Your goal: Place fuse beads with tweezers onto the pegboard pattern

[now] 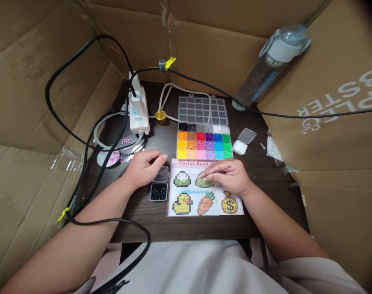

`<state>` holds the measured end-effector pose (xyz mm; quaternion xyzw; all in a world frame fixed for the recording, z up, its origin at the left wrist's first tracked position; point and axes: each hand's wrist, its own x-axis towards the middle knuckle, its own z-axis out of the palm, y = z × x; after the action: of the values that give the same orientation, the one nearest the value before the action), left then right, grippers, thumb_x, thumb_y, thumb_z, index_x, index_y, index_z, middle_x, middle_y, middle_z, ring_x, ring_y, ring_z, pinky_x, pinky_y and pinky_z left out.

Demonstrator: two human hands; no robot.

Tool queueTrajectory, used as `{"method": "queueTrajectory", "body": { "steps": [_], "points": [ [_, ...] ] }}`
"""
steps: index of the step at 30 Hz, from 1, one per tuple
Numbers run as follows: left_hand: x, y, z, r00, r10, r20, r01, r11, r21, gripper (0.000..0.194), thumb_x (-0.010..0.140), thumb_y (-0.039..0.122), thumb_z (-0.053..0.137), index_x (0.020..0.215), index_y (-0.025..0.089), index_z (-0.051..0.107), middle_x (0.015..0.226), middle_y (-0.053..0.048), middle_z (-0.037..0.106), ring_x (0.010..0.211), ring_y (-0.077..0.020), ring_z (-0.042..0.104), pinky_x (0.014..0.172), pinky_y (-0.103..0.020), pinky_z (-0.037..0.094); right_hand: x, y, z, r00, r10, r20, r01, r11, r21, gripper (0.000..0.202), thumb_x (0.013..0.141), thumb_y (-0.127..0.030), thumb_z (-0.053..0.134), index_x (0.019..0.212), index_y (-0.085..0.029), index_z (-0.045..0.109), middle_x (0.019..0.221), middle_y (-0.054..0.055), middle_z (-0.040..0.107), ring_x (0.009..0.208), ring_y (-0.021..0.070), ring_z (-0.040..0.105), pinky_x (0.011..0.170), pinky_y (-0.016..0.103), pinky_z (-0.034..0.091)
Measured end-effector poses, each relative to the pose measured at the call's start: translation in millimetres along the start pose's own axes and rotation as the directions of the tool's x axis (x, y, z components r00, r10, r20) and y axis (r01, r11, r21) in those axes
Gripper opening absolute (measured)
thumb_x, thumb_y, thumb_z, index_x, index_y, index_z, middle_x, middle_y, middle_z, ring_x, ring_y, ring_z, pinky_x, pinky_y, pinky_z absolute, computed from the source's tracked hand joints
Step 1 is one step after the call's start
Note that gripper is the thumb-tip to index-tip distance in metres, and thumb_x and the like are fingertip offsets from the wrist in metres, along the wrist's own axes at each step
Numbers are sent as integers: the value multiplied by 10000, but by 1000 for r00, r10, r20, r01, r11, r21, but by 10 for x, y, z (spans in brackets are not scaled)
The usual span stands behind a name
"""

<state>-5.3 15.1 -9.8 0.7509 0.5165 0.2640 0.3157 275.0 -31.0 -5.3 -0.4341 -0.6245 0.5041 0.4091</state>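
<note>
My right hand [230, 175] pinches thin tweezers [219, 170] over the upper part of the bead pattern sheet [216, 204]. Their tip is close to the green-and-brown picture [203, 181], partly hidden by my fingers. Other pictures on the sheet include a duck [182, 204], a carrot [206, 203] and a money bag [229, 203]. To the left, my left hand [145, 168] is loosely curled, thumb against the fingers, with nothing visible in it. Just beside it lies a small clear box of black beads [158, 191], its lid [160, 174] folded back.
Behind the sheet stands a compartment box of coloured beads [204, 141] with its lid [203, 110] raised. A power strip [138, 108], black cables [53, 106] and a gold cup [160, 117] are at the back left. On the right are a white bead box [240, 147] and a bottle [262, 75].
</note>
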Motion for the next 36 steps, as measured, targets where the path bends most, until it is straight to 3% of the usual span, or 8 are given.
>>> {"method": "queueTrajectory", "body": {
  "steps": [2,5,9,18,36],
  "points": [
    [8,-6,-9,1000,-7,8,7,1000,15,402,886,426,500,587,166,568,533,22,504,523,-112,455,536,-262,341,-26,33,-205,987,-25,-156,20,999,-32,38,740,-220,782,760,-197,806,724,55,779,525,135,657,465,232,517],
    [25,-11,-18,1000,-5,18,4,1000,27,414,880,443,496,572,174,559,524,25,493,514,-114,449,530,-263,340,-59,158,-556,931,-68,-359,37,995,-91,49,772,-224,761,787,-216,806,716,36,773,506,116,607,500,246,505],
    [32,-6,-26,1000,-10,11,10,1000,30,417,869,456,495,560,182,551,519,26,484,507,-114,440,521,-259,345,-39,324,-815,898,-27,-439,-2,998,-66,68,778,-246,748,785,-203,800,658,28,746,472,105,536,476,250,454],
    [23,9,-26,1000,13,2,-13,1000,29,431,865,478,498,554,185,552,511,22,478,505,-116,431,510,-252,342,20,320,-681,923,20,-385,-63,993,-100,130,773,-299,758,795,-178,799,624,33,718,480,104,530,475,250,452],
    [25,9,-22,1000,15,-2,-15,999,32,417,862,474,511,575,181,593,518,17,518,506,-119,452,523,-254,354,18,318,-688,920,32,-392,-94,986,-138,165,777,-310,753,781,-152,799,584,30,700,475,109,549,482,245,446]
  ]
}}
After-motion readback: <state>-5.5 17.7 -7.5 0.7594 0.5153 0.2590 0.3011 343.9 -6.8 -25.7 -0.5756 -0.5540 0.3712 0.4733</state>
